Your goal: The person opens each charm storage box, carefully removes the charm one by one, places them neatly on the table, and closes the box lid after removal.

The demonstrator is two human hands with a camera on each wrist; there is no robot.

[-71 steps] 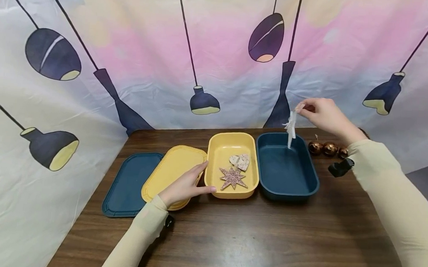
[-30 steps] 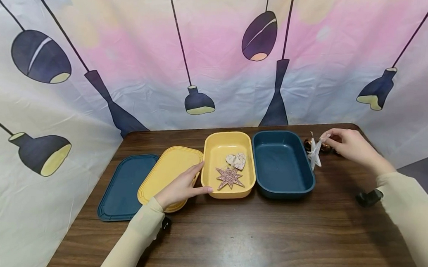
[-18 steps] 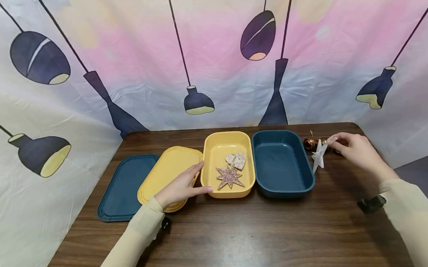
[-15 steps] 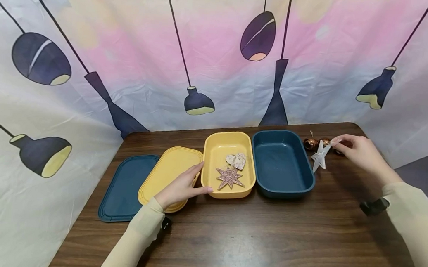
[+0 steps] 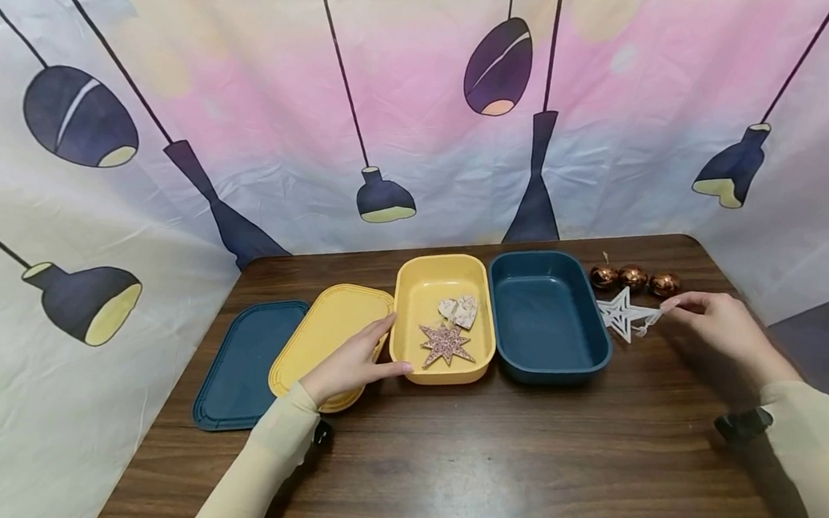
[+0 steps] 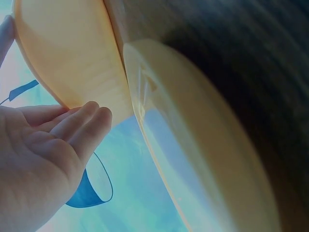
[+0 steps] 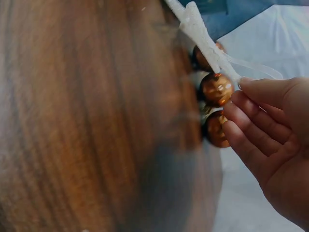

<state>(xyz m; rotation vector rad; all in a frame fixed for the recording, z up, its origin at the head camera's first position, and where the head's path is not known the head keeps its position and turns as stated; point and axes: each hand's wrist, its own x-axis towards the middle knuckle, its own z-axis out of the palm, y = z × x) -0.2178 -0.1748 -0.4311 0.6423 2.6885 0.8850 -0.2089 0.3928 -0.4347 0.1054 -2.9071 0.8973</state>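
My left hand (image 5: pixel 353 361) touches the near-left side of the yellow container (image 5: pixel 442 378), its thumb by the front corner. In the left wrist view its fingers (image 6: pixel 87 125) lie fairly straight against the yellow wall. Inside that container lie a glittery pink star ornament (image 5: pixel 446 345) and a pale heart ornament (image 5: pixel 458 310). At the right, my right hand (image 5: pixel 723 327) pinches one point of a white star ornament (image 5: pixel 622 312) between thumb and finger. This star is low over the table, beside the dark blue container (image 5: pixel 549 374). Its loop shows in the right wrist view.
Three shiny copper baubles (image 5: pixel 633 278) stand in a row behind the white star. To the left, a yellow lid (image 5: pixel 329 341) overlaps a dark blue lid (image 5: pixel 244 367) on the wooden table (image 5: pixel 487 465). A printed cloth (image 5: pixel 438 132) hangs behind the table.
My right hand has carried the white star from above the blue container rightward and down to beside it. The star now faces up, with the baubles visible behind. My left hand has stayed put.
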